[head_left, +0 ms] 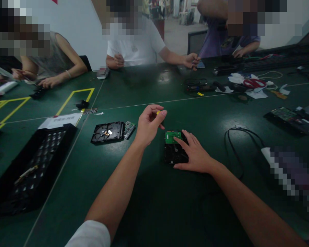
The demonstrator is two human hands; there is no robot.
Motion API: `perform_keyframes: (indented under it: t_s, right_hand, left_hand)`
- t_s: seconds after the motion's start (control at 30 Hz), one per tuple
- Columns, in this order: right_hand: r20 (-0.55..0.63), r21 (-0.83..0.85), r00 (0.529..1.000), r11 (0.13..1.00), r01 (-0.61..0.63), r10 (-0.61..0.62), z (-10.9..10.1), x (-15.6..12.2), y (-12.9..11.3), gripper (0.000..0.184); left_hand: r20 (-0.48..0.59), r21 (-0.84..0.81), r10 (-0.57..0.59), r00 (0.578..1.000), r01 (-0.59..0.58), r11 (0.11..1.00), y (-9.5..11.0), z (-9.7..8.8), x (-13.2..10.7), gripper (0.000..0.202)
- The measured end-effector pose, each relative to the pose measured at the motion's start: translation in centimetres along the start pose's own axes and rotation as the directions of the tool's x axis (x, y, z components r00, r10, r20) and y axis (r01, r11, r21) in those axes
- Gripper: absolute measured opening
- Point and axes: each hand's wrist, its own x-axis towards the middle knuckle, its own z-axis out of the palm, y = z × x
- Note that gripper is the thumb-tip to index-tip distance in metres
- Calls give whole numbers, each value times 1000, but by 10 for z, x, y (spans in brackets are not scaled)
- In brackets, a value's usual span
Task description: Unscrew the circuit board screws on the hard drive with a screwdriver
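Observation:
On the green table in front of me lies a hard drive [176,151] with a green circuit board on its upper face. My right hand [195,154] spans it, thumb at the near edge, one finger on the board and the others by the far edge. Just left of the drive and above the table, my left hand [151,123] is closed in a pinch around a small tool with a yellow end [158,112]; its remainder is mostly hidden by the fingers. Further left lies a second hard drive [108,132], with a loose circuit board [129,129] against its right side.
A long black tray [38,164] with small parts stands at left, a paper label [59,120] behind it. At right are a black cable [229,137], another drive [288,120] and a blurred-out device [293,168]. Cables and gloves [252,82] lie farther back. Several people sit across the table.

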Motion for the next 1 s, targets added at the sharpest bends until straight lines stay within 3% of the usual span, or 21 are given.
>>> perform_keyframes:
  t_s: [0.13,0.33,0.57,0.73,1.0]
  right_hand:
    - [-9,3,1000,1000,8,-8,1,0,1,119]
    - [11,13,1000,1000,-4,4,0,0,2,121]
    - [14,12,1000,1000,-7,7,-1,0,1,120]
    - [16,13,1000,1000,-7,7,-1,0,1,120]
    - [5,14,1000,1000,-1,1,-2,0,-1,120]
  left_hand:
    - [22,32,-18,1000,17,999,-1,-2,1,27]
    - [85,-186,-123,989,137,973,-1,-7,2,23]
    - [-54,-68,-99,994,95,993,-5,-6,3,32]
    - [-75,-16,-87,993,86,996,-4,-6,2,33]
    - [65,-109,-120,991,126,986,1,-6,1,24]
